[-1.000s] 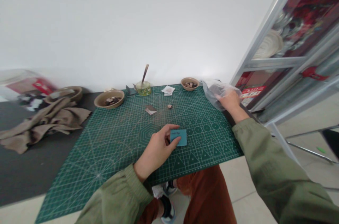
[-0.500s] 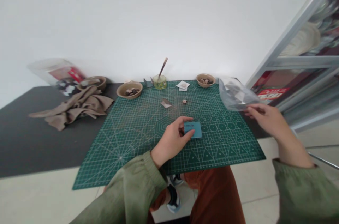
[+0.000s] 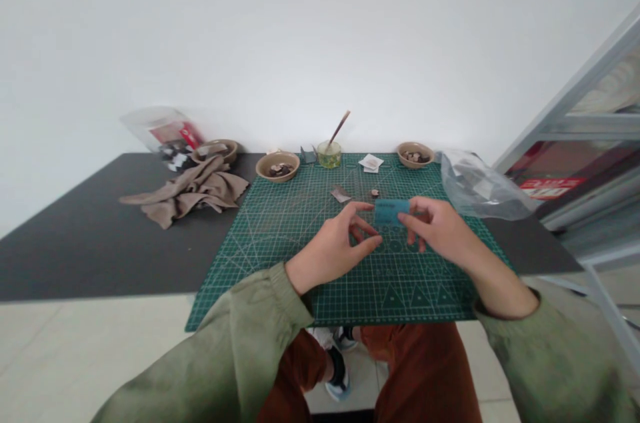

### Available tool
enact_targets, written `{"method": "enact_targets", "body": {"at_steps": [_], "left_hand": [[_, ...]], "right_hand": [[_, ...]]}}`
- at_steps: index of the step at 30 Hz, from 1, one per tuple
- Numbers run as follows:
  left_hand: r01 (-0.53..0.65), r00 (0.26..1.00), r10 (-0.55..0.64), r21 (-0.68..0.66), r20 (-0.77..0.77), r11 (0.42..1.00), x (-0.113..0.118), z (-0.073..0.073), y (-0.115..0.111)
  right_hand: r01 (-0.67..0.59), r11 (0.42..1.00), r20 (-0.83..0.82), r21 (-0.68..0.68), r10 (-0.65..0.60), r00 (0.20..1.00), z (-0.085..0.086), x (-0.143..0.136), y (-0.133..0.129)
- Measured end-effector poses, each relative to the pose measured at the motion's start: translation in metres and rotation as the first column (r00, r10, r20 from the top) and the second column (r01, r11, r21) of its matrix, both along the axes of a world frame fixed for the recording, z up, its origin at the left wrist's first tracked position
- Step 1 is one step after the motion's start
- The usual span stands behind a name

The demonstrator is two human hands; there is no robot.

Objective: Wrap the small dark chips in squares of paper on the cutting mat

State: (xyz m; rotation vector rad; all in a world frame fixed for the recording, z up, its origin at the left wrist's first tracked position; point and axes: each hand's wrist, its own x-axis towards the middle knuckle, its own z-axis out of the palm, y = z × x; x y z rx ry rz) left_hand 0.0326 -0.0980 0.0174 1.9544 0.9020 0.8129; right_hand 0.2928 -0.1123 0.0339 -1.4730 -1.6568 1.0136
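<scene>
Blue card (image 3: 387,212) is up over the green cutting mat (image 3: 280,243), roughly level, long side running left-right. Clock below is centred on the card, 12 toward the wall.

Step in hand, my read: two-handed handling of the card, right hand carrying it. Any move from here calls for a steady right pinch and a light left touch — card looks thin, could bend or slip if squeezed off-centre.

Right hand (image 3: 443,230) comes in from 4 o'clock, thumb on the card's near face, index at its right edge behind; fingers gripping the card, the others curled loosely. Wrist bent inward, forearm angled up from lower right.

Left hand (image 3: 333,250) sits at 8 o'clock, fingers open in a C. Index tip is at the card's left edge — can't tell if it touches. Thumb is apart, below the card.

Around it: small piece (image 3: 375,193) near 11, folded paper scrap (image 3: 341,194) at 10, jar with stick (image 3: 329,155) between 10 and 11, bowl of pieces (image 3: 415,155) at 1, clear plastic bag (image 3: 465,186) between 2 and 3.
</scene>
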Motion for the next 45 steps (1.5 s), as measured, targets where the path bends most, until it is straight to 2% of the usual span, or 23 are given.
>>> {"method": "enact_targets", "body": {"at_steps": [3, 7, 9, 12, 15, 19, 22, 26, 30, 32, 34, 40, 43, 45], "left_hand": [[-0.039, 0.995, 0.048, 0.094, -0.092, 0.995, -0.021, 0.008, 0.019], [-0.094, 0.981, 0.12, 0.163, -0.155, 0.982, -0.039, 0.011, 0.041], [-0.103, 0.975, 0.137, 0.189, -0.175, 0.976, -0.044, 0.01, 0.048], [-0.116, 0.964, 0.169, 0.246, -0.205, 0.962, -0.052, 0.011, 0.059], [-0.126, 0.96, 0.194, 0.306, -0.203, 0.944, -0.059, 0.01, 0.071], [-0.185, 0.95, 0.267, 0.395, -0.163, 0.9, -0.06, 0.0, 0.082], [-0.177, 0.947, 0.277, 0.453, -0.163, 0.874, -0.058, -0.014, 0.084], [-0.134, 0.955, 0.242, 0.48, -0.171, 0.867, -0.059, -0.027, 0.086], [-0.134, 0.959, 0.232, 0.462, -0.163, 0.877, -0.06, -0.033, 0.088], [-0.12, 0.964, 0.213, 0.449, -0.161, 0.885, -0.059, -0.034, 0.088], [-0.105, 0.968, 0.194, 0.446, -0.158, 0.889, -0.058, -0.034, 0.088], [-0.077, 0.972, 0.166, 0.444, -0.166, 0.893, -0.056, -0.035, 0.088], [-0.084, 0.971, 0.172, 0.439, -0.165, 0.895, -0.057, -0.035, 0.088], [-0.087, 0.972, 0.173, 0.435, -0.161, 0.896, -0.057, -0.035, 0.087]], "right_hand": [[0.105, 0.993, 0.089, 0.045, -0.109, 0.99, 0.011, 0.009, 0.064], [0.188, 0.981, 0.15, 0.057, -0.195, 0.969, 0.015, 0.0, 0.146], [0.216, 0.974, 0.203, 0.063, -0.224, 0.953, 0.014, -0.004, 0.175], [0.263, 0.958, 0.3, 0.117, -0.286, 0.91, 0.012, 0.001, 0.197], [0.247, 0.945, 0.379, 0.214, -0.314, 0.871, 0.005, 0.011, 0.201], [0.082, 0.937, 0.469, 0.341, -0.245, 0.848, -0.01, 0.012, 0.197], [-0.021, 0.929, 0.534, 0.368, -0.193, 0.823, -0.017, 0.002, 0.198], [-0.111, 0.942, 0.59, 0.317, -0.104, 0.801, -0.012, -0.007, 0.193], [-0.211, 0.963, 0.628, 0.165, 0.062, 0.776, -0.005, -0.004, 0.166], [-0.281, 0.954, 0.649, 0.106, 0.148, 0.747, -0.006, -0.001, 0.152], [-0.323, 0.941, 0.662, 0.1, 0.179, 0.728, -0.011, 0.001, 0.14], [-0.348, 0.919, 0.651, 0.183, 0.152, 0.743, -0.023, -0.003, 0.126], [-0.316, 0.894, 0.633, 0.318, 0.047, 0.773, -0.02, -0.004, 0.136], [-0.269, 0.887, 0.631, 0.375, -0.032, 0.775, -0.018, -0.002, 0.152]]}}
